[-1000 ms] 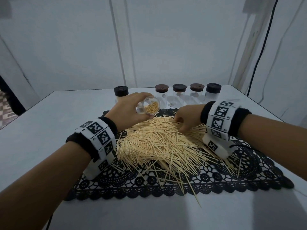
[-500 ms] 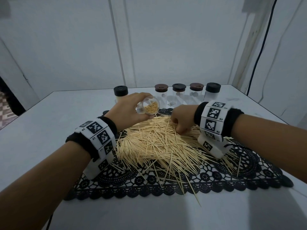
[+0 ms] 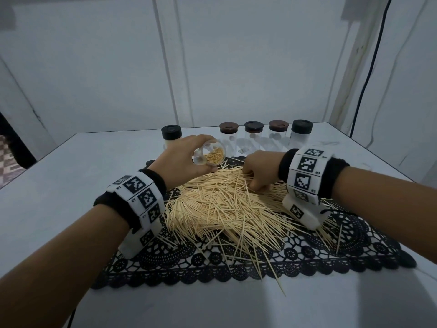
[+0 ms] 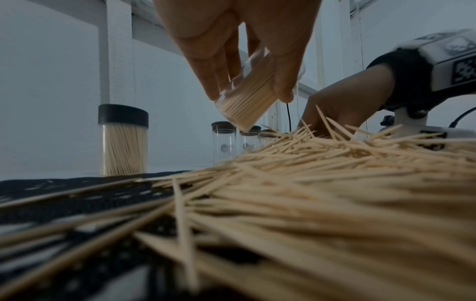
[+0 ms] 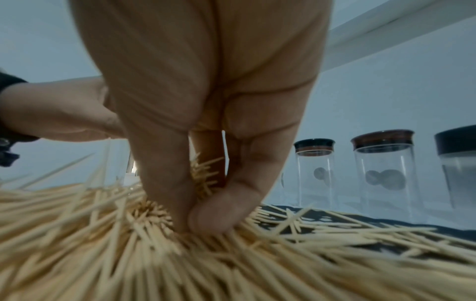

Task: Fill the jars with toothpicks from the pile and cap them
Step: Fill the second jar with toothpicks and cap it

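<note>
The left hand [image 3: 182,159] grips a tilted, part-filled jar [image 3: 209,156] above the toothpick pile [image 3: 224,209] on the lace mat [image 3: 295,254] at the worktop's middle. The right hand [image 3: 260,170] pinches a bundle of toothpicks [image 5: 206,175] from the pile's far side. Five capped jars [image 3: 276,136] stand along the far edge.

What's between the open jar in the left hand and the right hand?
In the head view, only loose toothpicks at the pile's far edge lie between the clear tilted jar in the left hand and the right hand.
</note>
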Demonstrator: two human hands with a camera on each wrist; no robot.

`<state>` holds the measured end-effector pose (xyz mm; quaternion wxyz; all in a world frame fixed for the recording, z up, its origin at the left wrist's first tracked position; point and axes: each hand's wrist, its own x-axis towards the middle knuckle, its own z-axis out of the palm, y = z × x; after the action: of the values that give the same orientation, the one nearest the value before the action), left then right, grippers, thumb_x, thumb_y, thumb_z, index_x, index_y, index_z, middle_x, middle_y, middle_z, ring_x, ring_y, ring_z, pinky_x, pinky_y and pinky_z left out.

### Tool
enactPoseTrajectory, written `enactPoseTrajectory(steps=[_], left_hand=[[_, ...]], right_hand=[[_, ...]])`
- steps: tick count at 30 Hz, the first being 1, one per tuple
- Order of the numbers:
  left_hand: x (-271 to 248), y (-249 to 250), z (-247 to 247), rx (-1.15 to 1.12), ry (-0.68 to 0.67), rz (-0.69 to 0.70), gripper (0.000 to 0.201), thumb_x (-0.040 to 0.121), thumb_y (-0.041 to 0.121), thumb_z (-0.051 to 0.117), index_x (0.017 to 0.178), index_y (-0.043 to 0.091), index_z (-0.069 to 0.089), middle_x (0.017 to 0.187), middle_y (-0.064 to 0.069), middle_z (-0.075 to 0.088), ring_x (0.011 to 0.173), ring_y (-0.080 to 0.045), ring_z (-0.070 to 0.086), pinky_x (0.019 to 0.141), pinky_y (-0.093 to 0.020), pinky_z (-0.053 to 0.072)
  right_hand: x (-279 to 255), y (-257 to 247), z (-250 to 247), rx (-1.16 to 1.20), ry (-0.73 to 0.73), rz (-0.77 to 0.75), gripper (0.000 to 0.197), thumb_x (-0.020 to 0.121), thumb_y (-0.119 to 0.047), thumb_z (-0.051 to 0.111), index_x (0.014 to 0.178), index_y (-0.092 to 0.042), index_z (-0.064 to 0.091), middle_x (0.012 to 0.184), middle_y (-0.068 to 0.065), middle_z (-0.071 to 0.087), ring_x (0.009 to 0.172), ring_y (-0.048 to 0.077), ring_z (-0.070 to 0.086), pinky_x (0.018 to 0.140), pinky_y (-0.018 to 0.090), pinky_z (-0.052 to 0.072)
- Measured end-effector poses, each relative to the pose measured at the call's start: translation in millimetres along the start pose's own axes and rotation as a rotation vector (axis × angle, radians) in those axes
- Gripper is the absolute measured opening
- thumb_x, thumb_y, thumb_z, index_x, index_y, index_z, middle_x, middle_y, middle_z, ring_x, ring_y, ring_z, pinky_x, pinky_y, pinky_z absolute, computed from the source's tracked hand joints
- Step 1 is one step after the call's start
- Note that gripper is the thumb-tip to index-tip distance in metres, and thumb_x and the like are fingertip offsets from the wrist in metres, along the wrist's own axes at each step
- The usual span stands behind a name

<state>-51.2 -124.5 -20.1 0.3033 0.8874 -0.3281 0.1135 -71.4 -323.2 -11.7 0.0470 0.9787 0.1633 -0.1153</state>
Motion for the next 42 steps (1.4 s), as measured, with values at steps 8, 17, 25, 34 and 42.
enactPoseTrajectory(steps=[8, 17, 25, 34, 42], left_hand=[[1, -1, -1, 0.01, 0.032, -0.052, 0.057, 0.075, 0.034, 0.075, 0.125, 0.018, 0.053, 0.119, 0.003, 0.06, 0.107, -0.006, 0.052, 0.096, -0.026, 0.043], [1, 1, -1, 0.072, 0.037, -0.083, 0.059, 0.076, 0.037, 0.075, 0.126, 0.016, 0.052, 0.118, 0.001, 0.061, 0.098, -0.002, 0.049, 0.078, -0.01, 0.033], [0, 3, -1, 0.063, -0.078, -0.143, 0.059, 0.077, 0.035, 0.073, 0.128, 0.015, 0.051, 0.119, -0.003, 0.059, 0.109, -0.013, 0.054, 0.088, -0.024, 0.041], [-2, 7, -2, 0.094, -0.134, -0.109, 0.059, 0.076, 0.039, 0.073, 0.127, 0.018, 0.053, 0.109, -0.002, 0.061, 0.1, -0.017, 0.055, 0.088, -0.029, 0.045], [-1, 7, 0, 0.174, -0.154, -0.046, 0.037, 0.072, 0.041, 0.076, 0.082, 0.029, 0.042, 0.075, 0.012, 0.046, 0.067, -0.003, 0.042, 0.057, -0.012, 0.029]], right_hand=[[-13, 15, 0, 0.108, 0.083, 0.077, 0.03, 0.081, -0.013, 0.06, 0.056, -0.012, 0.044, 0.052, -0.004, 0.048, 0.048, 0.007, 0.041, 0.046, 0.017, 0.031], [-29, 36, -9, 0.476, 0.228, 0.037, 0.024, 0.086, -0.023, 0.065, 0.065, -0.012, 0.059, 0.054, -0.007, 0.063, 0.047, 0.002, 0.059, 0.053, 0.013, 0.048], [-38, 26, -28, 0.703, 0.281, -0.018, 0.016, 0.084, -0.015, 0.067, 0.077, -0.001, 0.065, 0.057, -0.001, 0.064, 0.045, 0.001, 0.059, 0.05, 0.01, 0.046], [-31, 6, -32, 0.395, 0.157, -0.001, 0.023, 0.085, -0.02, 0.064, 0.066, -0.01, 0.057, 0.05, -0.009, 0.061, 0.042, -0.002, 0.056, 0.05, 0.013, 0.043], [-25, -7, -33, 0.243, 0.113, 0.036, 0.026, 0.083, -0.016, 0.061, 0.06, -0.01, 0.053, 0.05, -0.005, 0.059, 0.043, 0.004, 0.055, 0.054, 0.018, 0.045]])
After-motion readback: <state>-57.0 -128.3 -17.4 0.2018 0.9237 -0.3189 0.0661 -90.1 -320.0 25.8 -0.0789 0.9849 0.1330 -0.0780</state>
